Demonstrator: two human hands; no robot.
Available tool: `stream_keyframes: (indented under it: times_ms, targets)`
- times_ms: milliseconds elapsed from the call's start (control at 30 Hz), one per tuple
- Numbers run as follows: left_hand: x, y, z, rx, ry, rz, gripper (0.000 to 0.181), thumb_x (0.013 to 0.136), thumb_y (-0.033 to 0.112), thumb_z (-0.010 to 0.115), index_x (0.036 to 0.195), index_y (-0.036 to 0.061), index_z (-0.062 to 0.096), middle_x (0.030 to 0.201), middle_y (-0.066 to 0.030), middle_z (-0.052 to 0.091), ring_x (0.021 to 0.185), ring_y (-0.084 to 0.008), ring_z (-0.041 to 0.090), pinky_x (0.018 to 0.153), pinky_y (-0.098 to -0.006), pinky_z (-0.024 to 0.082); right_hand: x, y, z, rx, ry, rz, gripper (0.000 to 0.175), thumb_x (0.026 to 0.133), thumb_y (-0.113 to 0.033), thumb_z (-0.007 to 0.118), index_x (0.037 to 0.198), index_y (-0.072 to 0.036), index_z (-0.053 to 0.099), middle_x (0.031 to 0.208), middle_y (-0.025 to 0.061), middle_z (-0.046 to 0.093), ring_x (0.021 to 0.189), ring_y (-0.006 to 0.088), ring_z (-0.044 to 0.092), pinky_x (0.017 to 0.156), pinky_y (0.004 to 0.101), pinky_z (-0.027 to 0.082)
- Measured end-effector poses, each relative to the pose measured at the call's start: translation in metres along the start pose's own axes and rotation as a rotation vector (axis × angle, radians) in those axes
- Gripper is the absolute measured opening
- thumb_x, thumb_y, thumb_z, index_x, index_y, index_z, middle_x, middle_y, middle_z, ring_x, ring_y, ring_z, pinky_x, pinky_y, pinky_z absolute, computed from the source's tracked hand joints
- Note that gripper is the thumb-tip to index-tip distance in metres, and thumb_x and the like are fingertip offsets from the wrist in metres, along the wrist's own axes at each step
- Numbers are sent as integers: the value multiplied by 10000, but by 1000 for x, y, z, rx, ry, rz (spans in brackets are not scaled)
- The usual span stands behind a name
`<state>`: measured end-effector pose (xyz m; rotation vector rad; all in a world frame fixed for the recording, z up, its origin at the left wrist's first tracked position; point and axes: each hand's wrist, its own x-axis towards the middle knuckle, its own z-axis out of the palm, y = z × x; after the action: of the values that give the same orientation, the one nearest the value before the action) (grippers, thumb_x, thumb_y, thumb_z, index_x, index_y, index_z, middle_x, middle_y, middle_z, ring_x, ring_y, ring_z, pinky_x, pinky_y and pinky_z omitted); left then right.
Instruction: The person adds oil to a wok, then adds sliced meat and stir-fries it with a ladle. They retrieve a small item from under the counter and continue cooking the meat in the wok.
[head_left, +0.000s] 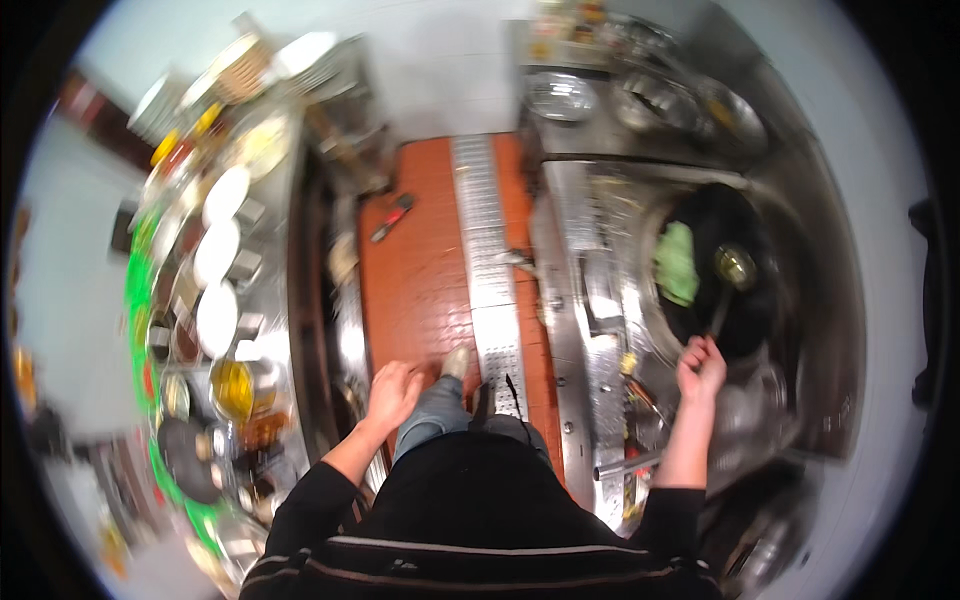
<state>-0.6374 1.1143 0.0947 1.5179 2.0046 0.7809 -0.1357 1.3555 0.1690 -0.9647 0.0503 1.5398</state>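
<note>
My right hand (702, 367) grips the handle of a metal ladle (735, 267). The ladle's bowl is over or inside a large black wok (712, 217) at the right, and a yellowish sheen shows in it. A light green cloth (676, 264) lies on the wok's left side, apart from the ladle. My left hand (394, 394) hangs beside my left leg with nothing visible in it. Its fingers are loosely bent and blurred. The wok's contents, if any, are hard to make out.
Left stands a steel counter (289, 225) with white plates (217, 251), a container of yellow liquid (232, 390) and stacked dishes (240, 67). A red-handled tool (393, 217) lies on the red tiled floor (412, 300), beside a metal drain grate (480, 195). Metal bowls (562, 97) sit beyond the stove.
</note>
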Motion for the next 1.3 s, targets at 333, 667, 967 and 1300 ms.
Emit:
stream_keyframes:
  times_ms: [333,667,967,1300]
  targets:
    - [-175,-1,3,-53,392,-233,231,870,211,600,1024,48,656,967,-154,644,961,-352,593,847,-448,464,84,25,-29,-51,-103,-127,442,973,-305,420,1264,15,512,1111,134,647,987,230,640,867,354,554]
    - [-277,8,-41,-134,596,-411,251,904,201,572,1096,47,625,1019,-142,625,994,-327,581,896,-411,454,-101,315,-6,-747,-292,763,485,1010,-471,305,936,-133,646,642,-29,556,468,99,453,382,244,370]
    - [-426,-57,-130,43,987,-572,184,878,150,603,1020,49,661,962,-137,651,897,-313,619,815,-404,491,-217,447,-21,-1299,-483,854,265,991,-399,442,922,-182,576,695,-57,510,592,104,455,546,269,385]
    - [-552,-168,-223,88,1266,-759,158,874,107,615,990,11,662,909,-129,651,849,-282,633,760,-359,506,-253,503,-49,-1513,-570,826,206,975,-329,486,987,-137,560,728,-25,506,618,131,478,552,281,399]
